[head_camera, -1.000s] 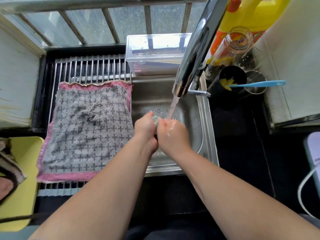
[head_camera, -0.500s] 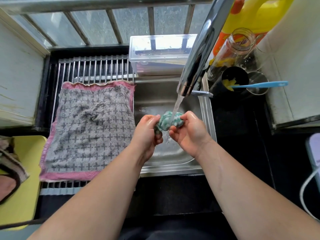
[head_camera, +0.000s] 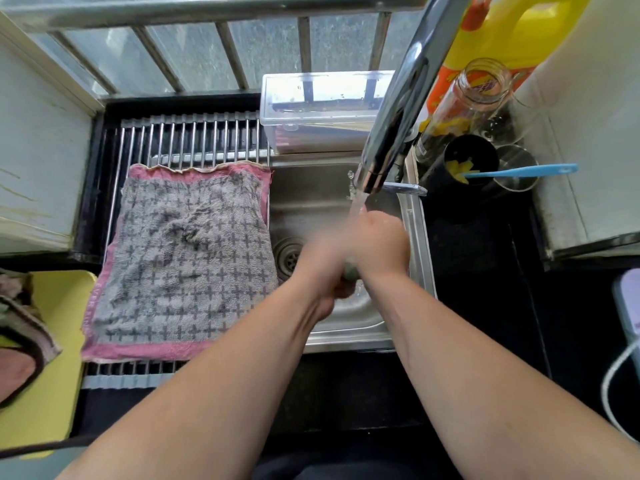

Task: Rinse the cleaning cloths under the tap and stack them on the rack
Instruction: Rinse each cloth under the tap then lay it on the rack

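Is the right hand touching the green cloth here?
Touching. The head view shows a sliver of the green cloth squeezed between the right hand and the left hand with no gap, though motion blurs both hands.

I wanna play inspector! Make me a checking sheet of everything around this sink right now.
Surface: steel sink set in a black counter, tap running.
Job's things: grey cloth with pink edges lies flat on the rack; green cloth bunched between the hands, mostly hidden.
Clutter: clear box, yellow bottle, glass jar, black cup holding a blue handle, behind and right of the sink.
Hands: left hand and right hand both grip the green cloth under the water; blurred.
Cables: white cable at the right edge; dark cord at lower left.
Surroundings: barred window behind; yellow tray at left.
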